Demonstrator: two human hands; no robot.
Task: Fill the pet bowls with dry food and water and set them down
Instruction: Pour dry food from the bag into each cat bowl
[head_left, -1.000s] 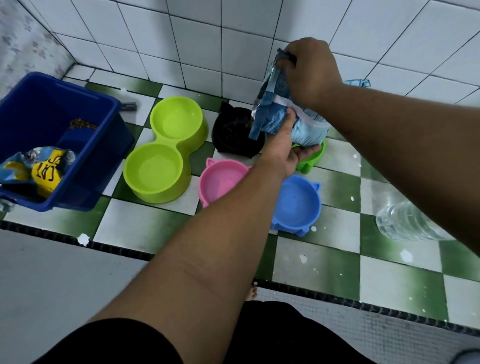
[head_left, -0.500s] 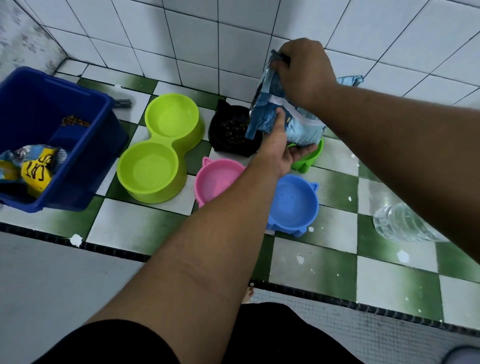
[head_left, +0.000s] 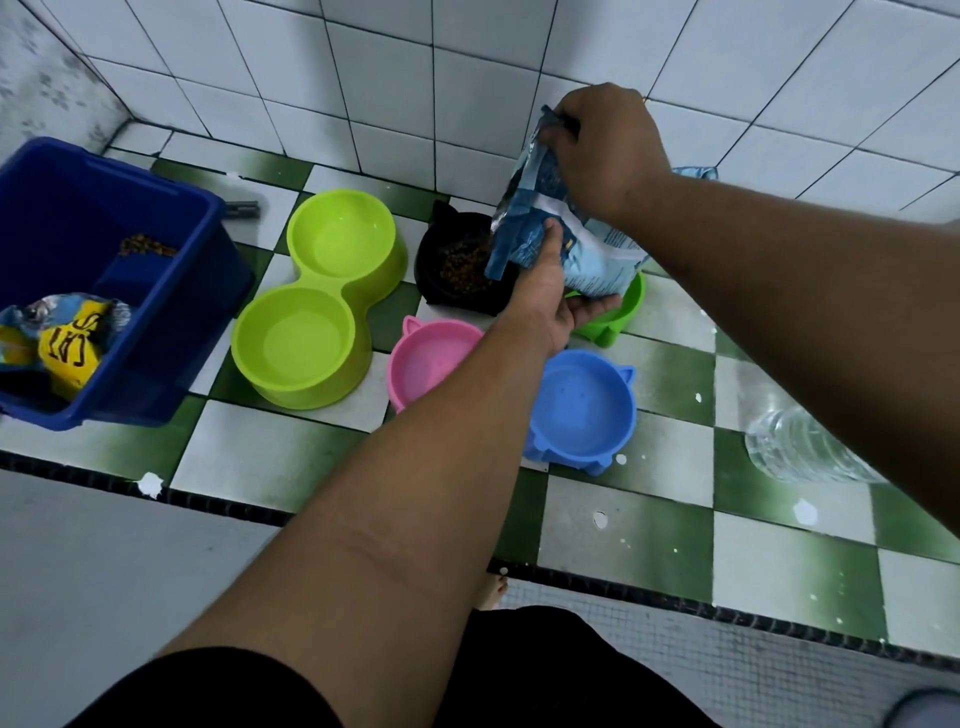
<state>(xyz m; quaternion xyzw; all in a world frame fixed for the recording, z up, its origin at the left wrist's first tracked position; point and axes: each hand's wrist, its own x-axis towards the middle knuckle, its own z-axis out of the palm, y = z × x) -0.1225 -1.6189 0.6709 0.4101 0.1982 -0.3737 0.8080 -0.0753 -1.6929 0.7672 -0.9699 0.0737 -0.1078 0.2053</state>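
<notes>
With the empty pink bowl (head_left: 431, 358) and blue bowl (head_left: 582, 410) nearer than the left hand (head_left: 548, 291), that hand cups the food bag (head_left: 597, 260) underneath while the right hand (head_left: 608, 150) grips its top, tilting its mouth over the part-filled black bowl (head_left: 447, 280) just left; next, probably level the bag and shift to 1 empty bowl.

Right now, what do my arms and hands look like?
Both forearms are bare, with no watch or bracelet showing. The left hand and right hand wear no gloves. Black fabric, likely a short sleeve, covers the left upper arm.
</notes>
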